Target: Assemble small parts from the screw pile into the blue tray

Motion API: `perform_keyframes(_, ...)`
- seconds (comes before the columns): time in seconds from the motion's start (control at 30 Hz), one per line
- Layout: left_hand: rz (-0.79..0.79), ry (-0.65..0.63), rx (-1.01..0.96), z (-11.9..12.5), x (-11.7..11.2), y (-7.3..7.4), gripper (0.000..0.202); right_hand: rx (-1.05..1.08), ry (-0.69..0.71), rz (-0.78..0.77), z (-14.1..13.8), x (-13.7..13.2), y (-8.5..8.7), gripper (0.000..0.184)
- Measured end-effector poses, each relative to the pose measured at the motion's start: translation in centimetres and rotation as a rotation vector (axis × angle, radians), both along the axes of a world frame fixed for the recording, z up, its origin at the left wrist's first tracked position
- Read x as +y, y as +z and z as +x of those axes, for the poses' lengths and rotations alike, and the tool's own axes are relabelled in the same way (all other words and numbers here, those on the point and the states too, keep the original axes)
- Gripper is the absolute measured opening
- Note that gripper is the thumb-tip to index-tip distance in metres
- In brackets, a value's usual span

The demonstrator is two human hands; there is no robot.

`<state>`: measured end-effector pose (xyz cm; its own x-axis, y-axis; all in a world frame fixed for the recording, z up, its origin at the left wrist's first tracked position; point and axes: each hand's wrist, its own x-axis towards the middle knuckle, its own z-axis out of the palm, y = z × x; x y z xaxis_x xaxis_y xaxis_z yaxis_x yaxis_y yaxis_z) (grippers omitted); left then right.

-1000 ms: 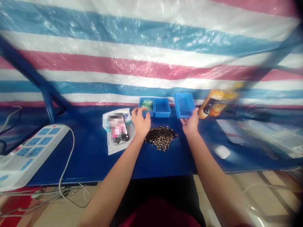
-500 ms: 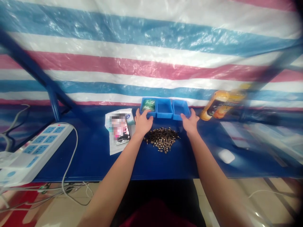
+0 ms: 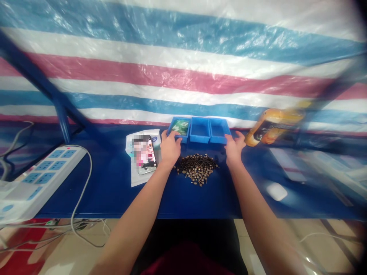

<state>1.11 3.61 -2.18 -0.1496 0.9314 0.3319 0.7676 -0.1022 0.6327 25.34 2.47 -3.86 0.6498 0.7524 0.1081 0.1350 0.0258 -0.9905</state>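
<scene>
Left hand (image 3: 171,148) being held open, fingers (image 3: 175,139) being rested on left blue bin (image 3: 179,119) with green packet (image 3: 180,127) inside; right hand (image 3: 235,149) being held open against right blue bin (image 3: 218,130). Screw pile (image 3: 196,169) being shown on counter (image 3: 100,191), 6 o'clock from bins.

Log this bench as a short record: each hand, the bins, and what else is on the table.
left hand: on the front edge of the left blue bin
right hand: on the front edge of the right blue bin
bins: three in a row, middle blue bin between
left bin holds: green packet
between hands: pile of small screws
also on blue table: phone on white paper, power strip
</scene>
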Motion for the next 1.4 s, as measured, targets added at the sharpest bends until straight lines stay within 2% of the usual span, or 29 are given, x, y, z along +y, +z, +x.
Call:
perform_keyframes(0.07,0.047,-0.007,-0.005,0.2,-0.6,0.5,0.019,-0.010,-0.150,-0.020,-0.2,-0.3,0.7,0.062)
perform_keyframes(0.13,0.084,-0.001,-0.013,0.4,-1.4,1.2,0.019,-0.010,-0.192,0.039,-0.5,-0.6,1.2,0.051)
perform_keyframes(0.23,0.151,0.006,-0.042,0.4,-2.3,2.3,0.019,0.061,-0.064,0.224,-1.1,-1.0,1.8,0.030)
perform_keyframes(0.33,0.213,-0.018,-0.101,0.4,-3.0,3.3,0.018,0.173,0.203,0.288,-2.3,-1.4,2.4,0.017)
perform_keyframes(0.4,0.234,-0.068,-0.160,0.7,-3.3,3.7,0.017,0.292,0.404,0.213,-3.4,-1.7,2.8,0.024)
perform_keyframes(0.43,0.243,-0.111,-0.193,0.9,-3.5,3.8,0.017,0.364,0.460,0.172,-4.0,-1.8,2.9,0.029)
perform_keyframes(0.57,0.242,-0.373,-0.383,2.6,-4.2,3.5,0.019,0.554,0.588,0.107,-5.6,-2.6,3.7,0.049)
perform_keyframes(0.67,0.133,-0.564,-0.549,3.9,-4.7,3.1,0.020,0.527,0.612,0.168,-6.0,-3.3,4.6,0.061)
perform_keyframes(0.77,0.032,-0.679,-0.522,4.5,-5.3,2.9,0.019,0.488,0.565,0.221,-5.8,-3.6,5.1,0.068)
perform_keyframes(0.83,0.008,-0.720,-0.497,4.5,-5.5,2.8,0.027,0.515,0.574,0.239,-5.4,-3.5,5.1,0.071)
perform_keyframes(0.93,-0.011,-0.675,-0.542,4.3,-5.5,2.6,0.047,0.578,0.601,0.223,-4.5,-3.1,4.9,0.070)
perform_keyframes(1.1,-0.011,-0.527,-0.518,3.8,-4.6,2.3,0.056,0.610,0.641,0.197,-3.1,-2.9,5.2,0.055)
perform_keyframes(1.2,-0.029,-0.521,-0.480,3.3,-4.2,2.4,0.061,0.588,0.610,0.216,-2.4,-2.8,5.3,0.045)
perform_keyframes(1.4,-0.178,-0.551,-0.309,2.8,-4.7,2.5,0.061,0.489,0.575,0.147,-1.8,-2.2,4.1,0.040)
